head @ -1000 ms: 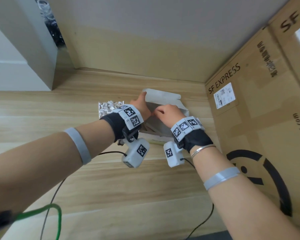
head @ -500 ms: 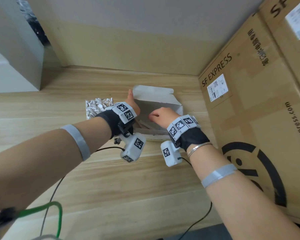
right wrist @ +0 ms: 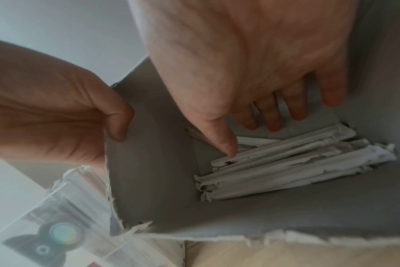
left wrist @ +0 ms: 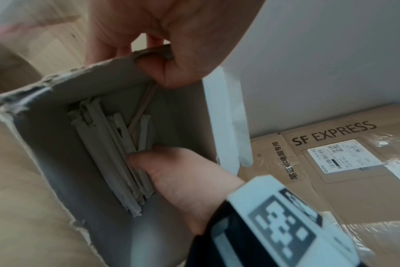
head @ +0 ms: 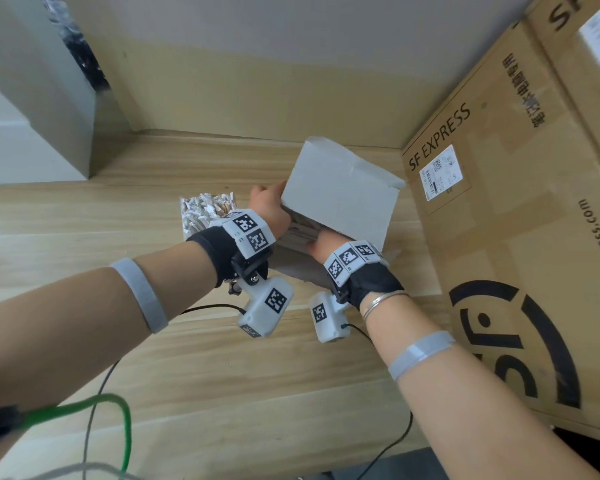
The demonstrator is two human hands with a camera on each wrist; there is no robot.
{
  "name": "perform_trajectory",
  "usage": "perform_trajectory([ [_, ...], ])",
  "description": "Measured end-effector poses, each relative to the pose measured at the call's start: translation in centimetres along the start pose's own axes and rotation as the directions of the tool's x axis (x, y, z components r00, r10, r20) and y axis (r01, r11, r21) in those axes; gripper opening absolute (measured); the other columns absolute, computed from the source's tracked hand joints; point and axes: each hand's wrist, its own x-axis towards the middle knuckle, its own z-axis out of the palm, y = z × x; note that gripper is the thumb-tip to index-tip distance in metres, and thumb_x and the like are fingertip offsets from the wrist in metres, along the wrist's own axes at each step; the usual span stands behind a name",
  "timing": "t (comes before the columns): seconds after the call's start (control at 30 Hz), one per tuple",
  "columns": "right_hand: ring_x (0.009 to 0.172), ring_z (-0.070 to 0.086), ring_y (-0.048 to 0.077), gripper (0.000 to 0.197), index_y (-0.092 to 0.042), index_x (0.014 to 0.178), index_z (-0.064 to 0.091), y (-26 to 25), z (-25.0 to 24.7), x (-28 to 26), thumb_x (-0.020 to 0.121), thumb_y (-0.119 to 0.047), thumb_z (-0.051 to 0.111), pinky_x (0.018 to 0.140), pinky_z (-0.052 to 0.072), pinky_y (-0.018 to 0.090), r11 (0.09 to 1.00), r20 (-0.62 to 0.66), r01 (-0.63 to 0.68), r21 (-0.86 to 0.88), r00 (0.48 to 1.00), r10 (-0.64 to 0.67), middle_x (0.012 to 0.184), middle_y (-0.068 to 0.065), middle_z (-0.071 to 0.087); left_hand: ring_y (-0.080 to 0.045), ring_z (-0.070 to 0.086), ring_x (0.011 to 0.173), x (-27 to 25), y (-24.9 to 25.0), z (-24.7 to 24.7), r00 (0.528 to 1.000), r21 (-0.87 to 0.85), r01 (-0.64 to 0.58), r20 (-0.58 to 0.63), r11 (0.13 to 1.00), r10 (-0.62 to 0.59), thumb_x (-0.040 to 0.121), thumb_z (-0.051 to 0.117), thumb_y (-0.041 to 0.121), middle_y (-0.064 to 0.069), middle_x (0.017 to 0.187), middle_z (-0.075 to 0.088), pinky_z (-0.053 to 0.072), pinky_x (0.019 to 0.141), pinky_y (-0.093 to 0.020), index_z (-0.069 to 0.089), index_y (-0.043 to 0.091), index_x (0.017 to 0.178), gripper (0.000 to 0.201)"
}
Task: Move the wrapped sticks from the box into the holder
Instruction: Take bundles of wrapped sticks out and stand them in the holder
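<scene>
A grey-white cardboard box (head: 340,192) is tipped up on the wooden table, its torn open side facing me. My left hand (head: 269,206) pinches the box's left wall between thumb and fingers (left wrist: 167,68). My right hand (head: 323,242) reaches inside, fingers (right wrist: 272,117) nearly straight and thumb tip touching the bundle. A bundle of white paper-wrapped sticks (right wrist: 286,162) lies against the box's inner wall (left wrist: 112,153). Left of the box stands the clear holder (head: 205,209), filled with wrapped sticks (right wrist: 57,225).
Big brown SF EXPRESS cartons (head: 499,220) wall off the right side, close to the box. A wall runs along the back and a grey cabinet (head: 49,98) stands at the back left. Cables (head: 111,410) trail over the near table.
My left hand has tipped the box up from lying flat, so its outer wall now faces the head camera. The right hand has gone deeper inside, onto the sticks.
</scene>
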Motion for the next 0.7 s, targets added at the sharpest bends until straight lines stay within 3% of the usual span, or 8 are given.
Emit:
perform_trajectory([
  [0.5,0.122,0.052,0.033,0.042,-0.005,0.126,0.054,-0.6,1.0,-0.1,0.088,-0.022,0.056,0.097,0.043,0.039,1.0,0.01,0.005,0.023,1.0,-0.005,0.132,0.017,0.054,-0.033,0.044,0.123,-0.2,-0.4,-0.4,1.0,-0.041,-0.017,0.025,0.999,0.018,0.084,0.033,-0.012,-0.014,0.142,0.028,0.038,0.103,-0.029,0.027,0.023,0.148,0.073],
  [0.7,0.122,0.051,0.034,0.041,-0.006,0.129,0.051,-0.7,1.2,-0.2,0.09,-0.018,0.054,0.096,0.043,0.04,1.0,-0.011,0.028,-0.001,1.0,-0.028,0.133,0.018,0.053,-0.033,0.043,0.124,-0.2,-0.3,-0.3,0.999,-0.057,-0.006,0.031,0.998,0.008,0.084,0.033,-0.012,-0.014,0.141,0.029,0.04,0.106,-0.034,0.024,0.022,0.149,0.074],
])
